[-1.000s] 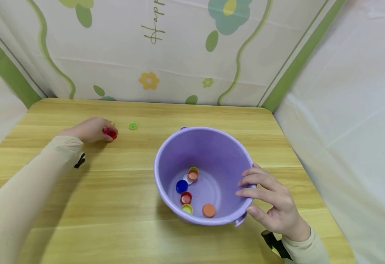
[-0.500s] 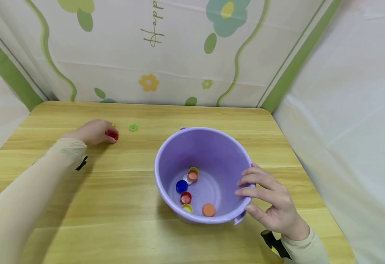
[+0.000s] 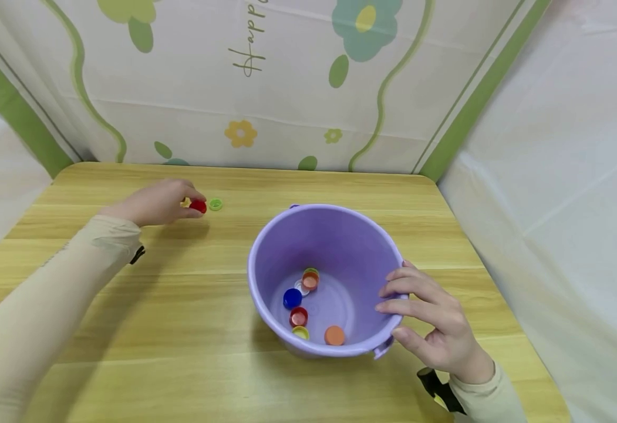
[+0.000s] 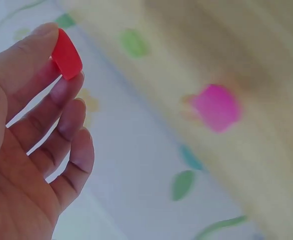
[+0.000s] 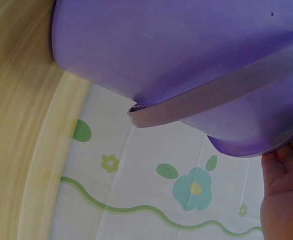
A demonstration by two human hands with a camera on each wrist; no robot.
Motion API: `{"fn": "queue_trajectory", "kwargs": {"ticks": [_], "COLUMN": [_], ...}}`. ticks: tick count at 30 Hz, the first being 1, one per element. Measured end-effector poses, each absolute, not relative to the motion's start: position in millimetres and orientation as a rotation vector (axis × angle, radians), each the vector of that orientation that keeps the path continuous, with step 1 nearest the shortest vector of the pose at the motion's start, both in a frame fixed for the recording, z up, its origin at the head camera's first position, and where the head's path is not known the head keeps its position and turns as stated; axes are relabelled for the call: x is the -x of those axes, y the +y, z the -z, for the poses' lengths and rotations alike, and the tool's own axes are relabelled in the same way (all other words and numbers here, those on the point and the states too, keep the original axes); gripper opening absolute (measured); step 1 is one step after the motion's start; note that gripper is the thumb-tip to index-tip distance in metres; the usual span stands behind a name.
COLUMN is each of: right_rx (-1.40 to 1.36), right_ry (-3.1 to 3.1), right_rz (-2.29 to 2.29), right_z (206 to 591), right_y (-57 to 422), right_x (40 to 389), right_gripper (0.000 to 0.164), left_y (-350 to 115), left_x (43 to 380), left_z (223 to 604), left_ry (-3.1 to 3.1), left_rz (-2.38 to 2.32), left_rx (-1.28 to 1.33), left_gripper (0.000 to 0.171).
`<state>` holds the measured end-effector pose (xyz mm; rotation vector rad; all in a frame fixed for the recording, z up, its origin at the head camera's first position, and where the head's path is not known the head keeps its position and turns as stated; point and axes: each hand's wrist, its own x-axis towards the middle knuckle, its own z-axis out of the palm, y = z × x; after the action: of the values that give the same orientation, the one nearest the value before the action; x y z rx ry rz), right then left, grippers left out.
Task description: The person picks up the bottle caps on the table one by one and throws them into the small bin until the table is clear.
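Above the table's far left part, my left hand [image 3: 155, 202] pinches a red bottle cap [image 3: 198, 206] between thumb and fingertips; the left wrist view shows the red cap [image 4: 67, 54] held edge-on. A green bottle cap [image 3: 215, 204] lies just right of it. A bit of yellow [image 3: 185, 202] shows past the hand. In the left wrist view a blurred magenta cap [image 4: 217, 107] lies on the table; the hand hides it from the head view. My right hand [image 3: 437, 323] holds the right rim of a purple bucket [image 3: 340, 235], fingers inside and thumb outside.
Inside the bucket lie several caps, among them a blue cap [image 3: 292, 298], an orange cap [image 3: 334, 335] and a yellow cap [image 3: 300, 333]. The bucket's handle [image 5: 216, 97] hangs along its side. A patterned cloth [image 3: 287, 88] rises behind the wooden table [image 3: 192, 329].
My left hand has lifted the red cap and shifted right, toward the green cap. The magenta cap, earlier beside the red one at the fingers, is now apart from the hand. The right hand stays put.
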<state>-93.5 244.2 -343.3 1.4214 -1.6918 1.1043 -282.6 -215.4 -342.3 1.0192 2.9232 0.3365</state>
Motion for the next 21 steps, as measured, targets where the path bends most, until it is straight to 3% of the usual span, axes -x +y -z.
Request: {"fn": "queue_trajectory", "kwargs": {"ticks": [7, 21], "right_rx": [-1.42, -1.425], "right_ry": [-1.701, -1.697], "right_rz": [-1.105, -1.113], "right_z": [344.1, 343.6], "right_y": [245.1, 245.2], "right_x": [93.3, 93.5], "right_gripper": [0.027, 0.027], "left_y": [-182.5, -140.1], "left_x": [258.7, 212.1], "left_z": [307.0, 254.4], "left_ry": [2.943, 2.991], "left_rz": [-0.286, -0.322], "left_rx": [-1.282, -1.535], "left_gripper": [0.02, 0.022]}}
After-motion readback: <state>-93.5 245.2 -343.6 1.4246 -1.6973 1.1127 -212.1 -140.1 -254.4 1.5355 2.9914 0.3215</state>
